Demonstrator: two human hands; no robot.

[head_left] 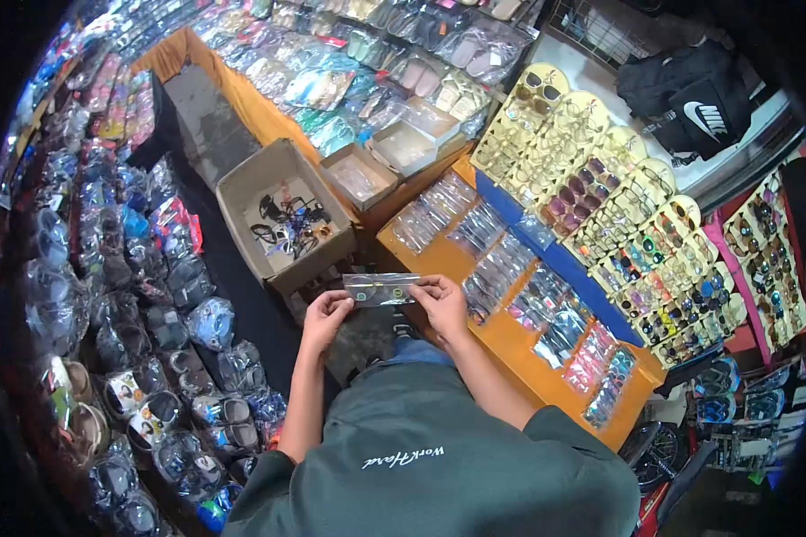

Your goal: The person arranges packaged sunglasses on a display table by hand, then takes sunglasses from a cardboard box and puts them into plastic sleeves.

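In front of my torso, a clear plastic packet [381, 290] is stretched flat between both hands. It has small round marks near its left and right parts; I cannot make out for certain what is inside. My left hand [328, 313] pinches its left end, and my right hand [442, 304] pinches the right end. Just beyond the packet stands an open cardboard box [233, 192] with dark, tangled small items at its bottom. To the right, an orange-covered table [461, 291] carries rows of glasses in clear sleeves [493, 277].
Yellow display boards with sunglasses [587, 192] stand behind the table. Plastic-wrapped footwear [121, 345] lines the left side, with more sandals [421, 76] at the back. Two smaller open boxes [358, 174] adjoin the cardboard box. A black bag [690, 98] lies upper right.
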